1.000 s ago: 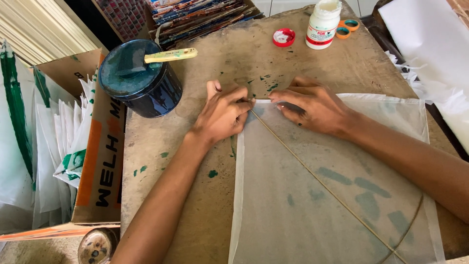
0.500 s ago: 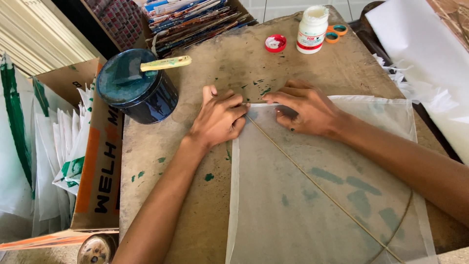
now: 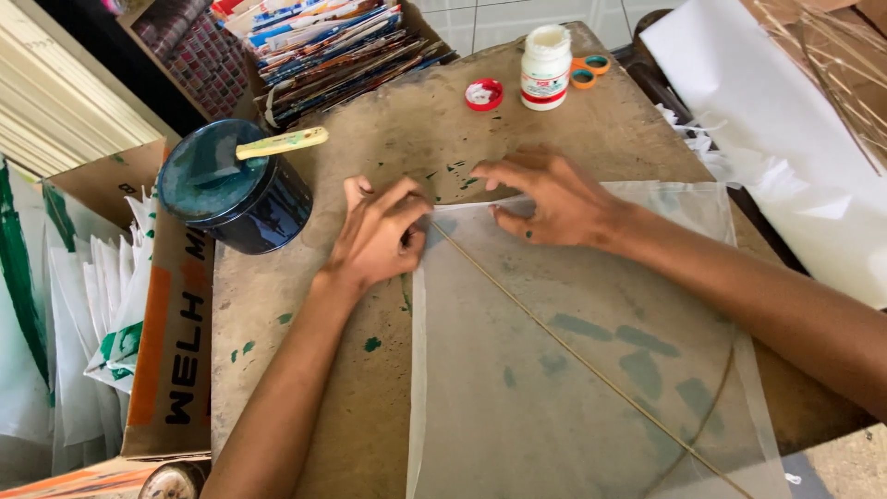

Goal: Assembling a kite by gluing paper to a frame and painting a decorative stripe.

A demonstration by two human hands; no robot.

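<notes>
A translucent white paper kite sheet (image 3: 573,370) lies flat on a stained brown board (image 3: 305,314). A thin bamboo stick (image 3: 591,370) runs diagonally across the sheet from its top left corner, and a curved stick crosses near the bottom right. My left hand (image 3: 379,236) presses its fingers on the sheet's top left corner, where the stick ends. My right hand (image 3: 550,199) lies spread on the sheet's top edge, just right of that corner. Neither hand grips a tool.
A dark blue tin (image 3: 231,189) with a paint-stained stick across its top stands at the left. A white glue bottle (image 3: 545,66), its red cap (image 3: 483,93) and orange scissors (image 3: 589,70) sit at the back. White paper (image 3: 785,139) lies right, a cardboard box (image 3: 171,342) left.
Both hands stay at the sheet's top left corner. My right hand's fingers have spread along the top edge, and the camera has tilted slightly.
</notes>
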